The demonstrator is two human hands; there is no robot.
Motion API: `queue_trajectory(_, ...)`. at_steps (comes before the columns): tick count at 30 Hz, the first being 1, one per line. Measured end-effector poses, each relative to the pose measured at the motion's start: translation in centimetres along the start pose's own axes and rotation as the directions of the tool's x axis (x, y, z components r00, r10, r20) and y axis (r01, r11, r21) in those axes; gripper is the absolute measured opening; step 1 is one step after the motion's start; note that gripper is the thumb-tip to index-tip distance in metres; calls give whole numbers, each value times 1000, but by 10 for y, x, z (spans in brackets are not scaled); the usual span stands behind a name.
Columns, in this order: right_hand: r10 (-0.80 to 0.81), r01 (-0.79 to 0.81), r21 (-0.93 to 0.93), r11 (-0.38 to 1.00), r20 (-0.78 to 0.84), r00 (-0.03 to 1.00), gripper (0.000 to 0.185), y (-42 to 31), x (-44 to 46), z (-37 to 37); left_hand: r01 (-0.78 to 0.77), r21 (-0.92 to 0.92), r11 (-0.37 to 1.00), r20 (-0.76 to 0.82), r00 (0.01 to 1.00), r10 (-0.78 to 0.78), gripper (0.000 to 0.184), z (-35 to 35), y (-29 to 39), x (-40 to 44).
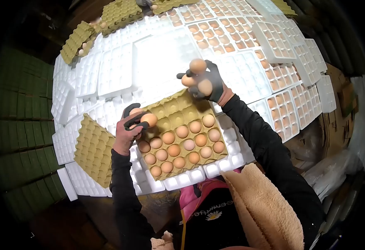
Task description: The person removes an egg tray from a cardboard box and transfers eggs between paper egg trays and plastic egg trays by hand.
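My right hand, in a dark glove with bare fingertips or a bare wrist showing, is closed around three brown eggs above the far right of the pulp egg tray. Held over that tray's left edge, my left hand grips at least two eggs; its fingers partly cover them. Below both hands lies the yellowish pulp egg tray. Several brown eggs fill its nearer cups, while the far rows show bare cups.
White foam egg trays cover the table, several on the right holding eggs. Another pulp tray leans at the left. More pulp trays and another person's gloved hand are at the far edge. Green stacks stand left.
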State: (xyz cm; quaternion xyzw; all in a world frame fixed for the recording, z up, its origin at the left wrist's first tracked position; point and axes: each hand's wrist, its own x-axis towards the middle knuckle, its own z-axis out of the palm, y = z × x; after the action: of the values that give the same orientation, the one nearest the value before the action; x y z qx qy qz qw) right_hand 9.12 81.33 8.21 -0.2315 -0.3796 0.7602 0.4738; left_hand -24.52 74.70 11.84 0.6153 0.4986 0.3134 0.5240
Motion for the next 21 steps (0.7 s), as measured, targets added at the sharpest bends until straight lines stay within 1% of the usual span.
queue_trajectory(1, -161, 152, -244, 958, -16, 987, 46, -3, 6, -31, 5, -154, 988, -35, 999, -10, 53, 12, 7, 11)
queue_trajectory(2, -317, 264, -483, 835, -31, 948, 49, -7, 12, -63, -8, -242, 970, -60, 998, -6, 55, 24, 16, 25)
queue_trajectory(3, -215, 99, -482, 870, -191, 958, 48, -14, 20, -92, -41, -277, 960, -84, 996, 19, 54, 41, 21, 40)
queue_trajectory(4, -105, -63, -442, 895, -345, 933, 49, -25, 28, -114, -31, -244, 969, -91, 996, 9, 54, 58, 26, 59)
queue_trajectory(5, -180, -160, -787, 595, -326, 928, 48, -27, 36, -133, -18, -213, 977, -97, 995, -3, 55, 75, 29, 78)
queue_trajectory(6, -255, -267, -948, 171, -304, 918, 48, -32, 43, -148, -83, -209, 974, -68, 995, 71, 53, 90, 20, 101)
queue_trajectory(7, -264, -283, -953, -110, -247, 932, 47, -29, 50, -159, -57, -184, 981, -58, 997, 47, 48, 109, 26, 120)
queue_trajectory(8, -265, -261, -933, -248, -194, 944, 46, -24, 57, -168, -31, -159, 987, -48, 999, 23, 44, 127, 32, 139)
queue_trajectory(9, -298, -258, -918, -300, -167, 940, 45, -26, 55, -177, -38, -121, 992, -46, 998, 33, 43, 145, 33, 159)
queue_trajectory(10, -350, -272, -919, -286, -164, 922, 44, -32, 47, -182, -48, -54, 997, -47, 998, 46, 42, 163, 30, 175)
queue_trajectory(12, -495, -304, -948, -96, -220, 841, 37, -53, 10, -192, -96, 154, 983, -48, 993, 104, 40, 198, 30, 203)
queue_trajectory(13, -561, -296, -955, 0, -245, 791, 34, -65, -9, -196, -131, 280, 951, -8, 990, 139, 41, 216, 35, 213)
queue_trajectory(14, -532, -321, -945, 58, -301, 791, 35, -77, -24, -217, -172, 398, 901, 33, 984, 173, 43, 234, 40, 223)
queue_trajectory(16, -441, -421, -905, 54, -400, 803, 37, -89, -48, -251, -203, 619, 759, 117, 979, 166, 50, 272, 45, 241)
queue_trajectory(18, -455, -419, -907, 46, -393, 799, 36, -96, -54, -253, -224, 836, 501, 178, 974, 138, 41, 305, 41, 265)
queue_trajectory(19, -463, -419, -907, 41, -389, 797, 36, -100, -57, -252, -227, 881, 416, 188, 973, 132, 39, 313, 31, 275)
queue_trajectory(20, -546, -312, -929, 200, -370, 752, 37, -98, -52, -250, -230, 917, 326, 198, 972, 127, 38, 321, 22, 285)
queue_trajectory(21, -620, -180, -922, 343, -366, 694, 37, -96, -47, -248, -227, 924, 309, 207, 974, 95, 37, 325, 13, 291)
